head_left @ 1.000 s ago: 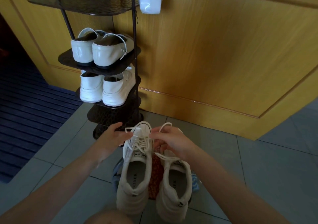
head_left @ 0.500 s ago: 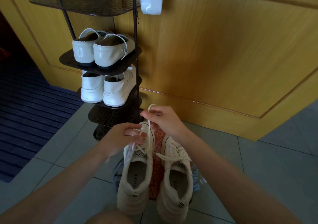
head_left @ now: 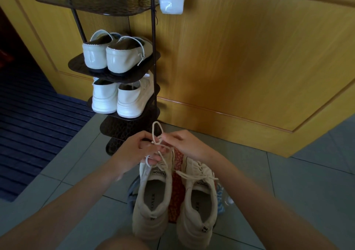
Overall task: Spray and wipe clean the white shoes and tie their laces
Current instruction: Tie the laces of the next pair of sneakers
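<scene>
The right hand (head_left: 184, 144) has dipped to meet the left hand (head_left: 134, 152) at centre. Both pinch the lace (head_left: 153, 131), now looped.

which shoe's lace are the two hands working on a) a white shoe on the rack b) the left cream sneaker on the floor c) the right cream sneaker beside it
b: the left hand and right hand pinch the white lace loop rising from the left cream mesh sneaker.

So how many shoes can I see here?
6: two beige sneakers on the floor, two cream slip-ons on the rack's second shelf, two white sneakers on the shelf below. Others may hide lower down.
</scene>
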Motion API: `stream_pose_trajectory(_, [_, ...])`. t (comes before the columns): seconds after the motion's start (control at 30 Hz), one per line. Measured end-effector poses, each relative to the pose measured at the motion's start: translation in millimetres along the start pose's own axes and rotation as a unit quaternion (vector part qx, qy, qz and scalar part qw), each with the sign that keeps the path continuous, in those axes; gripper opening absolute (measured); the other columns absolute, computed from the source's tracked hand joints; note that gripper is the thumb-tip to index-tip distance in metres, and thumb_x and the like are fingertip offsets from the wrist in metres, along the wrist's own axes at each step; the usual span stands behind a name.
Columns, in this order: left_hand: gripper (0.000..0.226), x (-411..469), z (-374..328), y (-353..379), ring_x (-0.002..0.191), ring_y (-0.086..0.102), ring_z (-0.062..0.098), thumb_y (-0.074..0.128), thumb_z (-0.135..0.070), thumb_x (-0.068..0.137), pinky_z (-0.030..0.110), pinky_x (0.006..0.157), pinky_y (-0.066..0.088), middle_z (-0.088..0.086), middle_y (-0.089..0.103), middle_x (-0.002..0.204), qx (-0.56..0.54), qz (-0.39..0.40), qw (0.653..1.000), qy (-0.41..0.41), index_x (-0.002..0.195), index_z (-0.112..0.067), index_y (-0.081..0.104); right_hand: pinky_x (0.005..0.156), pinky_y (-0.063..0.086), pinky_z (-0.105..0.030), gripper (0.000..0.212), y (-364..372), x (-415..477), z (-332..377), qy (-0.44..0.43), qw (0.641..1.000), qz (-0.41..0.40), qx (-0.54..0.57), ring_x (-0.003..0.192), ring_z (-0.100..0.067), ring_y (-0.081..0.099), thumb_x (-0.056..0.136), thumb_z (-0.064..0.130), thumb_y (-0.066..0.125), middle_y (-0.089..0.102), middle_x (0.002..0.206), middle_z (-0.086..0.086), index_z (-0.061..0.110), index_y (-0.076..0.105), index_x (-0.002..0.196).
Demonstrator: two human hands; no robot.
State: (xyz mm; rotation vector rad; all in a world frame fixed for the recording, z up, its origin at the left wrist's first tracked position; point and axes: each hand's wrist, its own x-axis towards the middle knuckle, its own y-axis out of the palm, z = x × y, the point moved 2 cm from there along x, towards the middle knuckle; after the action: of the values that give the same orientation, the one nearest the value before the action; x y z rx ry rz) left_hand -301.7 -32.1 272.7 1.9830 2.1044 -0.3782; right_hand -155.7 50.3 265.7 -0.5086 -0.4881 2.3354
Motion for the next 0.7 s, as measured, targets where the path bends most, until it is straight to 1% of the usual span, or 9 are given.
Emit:
stream_pose_trajectory(0.07, [0.026, 1, 1, -2, 0.069, 0.070, 0.021, 0.070, -0.005, 0.079, 0.029, 0.063, 0.058, 0.017, 0.073, 0.083, -0.004, -0.012, 1.000, -0.006, 0.103, -0.010, 0.061, 0.061, 0.036, -0.027, 0.033, -6, -3, -2, -0.018, 1.000, 0.001, -0.021, 0.052, -0.003, 0.048, 0.090, 0.044, 0.057, 0.055, 0.055, 0.008, 0.019, 0.067, 0.070])
stream_pose_trajectory(0.23, [0.023, 8, 3, -4, 0.083, 0.071, 0.021, 0.068, -0.004, 0.077, 0.020, 0.068, 0.057, 0.018, 0.072, 0.093, -0.072, 0.013, 0.995, -0.061, 0.100, -0.001, 0.069, 0.082, 0.025, -0.016, 0.031, -14, -18, 7, -0.054, 0.996, -0.008, -0.074, 0.068, -0.010, 0.051, 0.089, 0.044, 0.058, 0.058, 0.073, -0.021, 0.017, 0.070, 0.079])
stream_pose_trajectory(0.3, [0.029, 11, 5, -5, 0.085, 0.071, 0.018, 0.067, -0.011, 0.074, 0.018, 0.068, 0.056, 0.017, 0.072, 0.097, -0.131, 0.033, 0.987, -0.089, 0.101, 0.002, 0.068, 0.077, 0.038, -0.023, 0.025, -7, -26, 9, -0.051, 0.998, 0.030, -0.025, 0.068, -0.017, 0.054, 0.091, 0.037, 0.059, 0.060, 0.079, -0.024, 0.014, 0.070, 0.087])
stream_pose_trajectory(0.37, [0.034, 14, 9, -7, 0.085, 0.071, 0.017, 0.069, -0.013, 0.070, 0.017, 0.069, 0.056, 0.017, 0.072, 0.098, -0.146, 0.037, 0.983, -0.102, 0.100, 0.003, 0.068, 0.065, 0.046, -0.032, 0.021, -2, -32, 8, -0.048, 0.997, 0.059, -0.012, 0.065, -0.013, 0.058, 0.090, 0.031, 0.062, 0.066, 0.083, -0.018, 0.013, 0.071, 0.093])
stream_pose_trajectory(0.4, [0.033, 14, 10, -7, 0.084, 0.071, 0.016, 0.070, -0.011, 0.069, 0.017, 0.069, 0.056, 0.016, 0.072, 0.098, -0.136, 0.035, 0.985, -0.101, 0.099, 0.003, 0.068, 0.067, 0.049, -0.031, 0.019, -1, -33, 5, -0.048, 0.997, 0.058, -0.020, 0.069, -0.010, 0.061, 0.089, 0.029, 0.063, 0.069, 0.086, -0.012, 0.013, 0.071, 0.096])
stream_pose_trajectory(0.47, [0.026, 15, 12, -7, 0.079, 0.070, 0.014, 0.071, -0.005, 0.070, 0.016, 0.068, 0.055, 0.014, 0.072, 0.092, -0.102, 0.029, 0.990, -0.088, 0.095, 0.000, 0.069, 0.077, 0.052, -0.027, 0.017, -2, -30, -3, -0.047, 0.998, 0.024, -0.021, 0.078, -0.007, 0.064, 0.090, 0.021, 0.061, 0.071, 0.090, -0.002, 0.011, 0.070, 0.101])
stream_pose_trajectory(0.57, [0.016, 15, 7, -7, 0.078, 0.069, 0.012, 0.072, -0.002, 0.075, 0.020, 0.078, 0.053, 0.008, 0.073, 0.085, 0.040, 0.024, 0.999, -0.016, 0.091, -0.008, 0.071, 0.080, 0.054, -0.029, 0.019, -2, -22, -12, -0.032, 0.999, -0.033, 0.023, 0.083, -0.011, 0.066, 0.091, 0.005, 0.056, 0.071, 0.094, -0.004, 0.011, 0.067, 0.105])
stream_pose_trajectory(0.63, [0.017, 15, 3, -9, 0.081, 0.069, 0.013, 0.072, -0.003, 0.077, 0.021, 0.080, 0.053, 0.005, 0.073, 0.085, 0.162, 0.040, 0.984, 0.057, 0.091, -0.013, 0.071, 0.081, 0.054, -0.027, 0.024, 3, -17, -12, -0.025, 0.999, -0.019, 0.030, 0.087, -0.013, 0.067, 0.089, -0.001, 0.056, 0.072, 0.097, -0.007, 0.011, 0.068, 0.106])
stream_pose_trajectory(0.7, [0.018, 15, 4, -10, 0.083, 0.069, 0.016, 0.071, -0.002, 0.078, 0.024, 0.079, 0.054, 0.005, 0.071, 0.086, 0.209, 0.044, 0.970, 0.113, 0.089, -0.015, 0.071, 0.079, 0.051, -0.018, 0.023, 9, -13, -10, -0.021, 0.999, 0.007, 0.044, 0.084, -0.006, 0.065, 0.086, -0.002, 0.058, 0.071, 0.096, -0.007, 0.009, 0.069, 0.103])
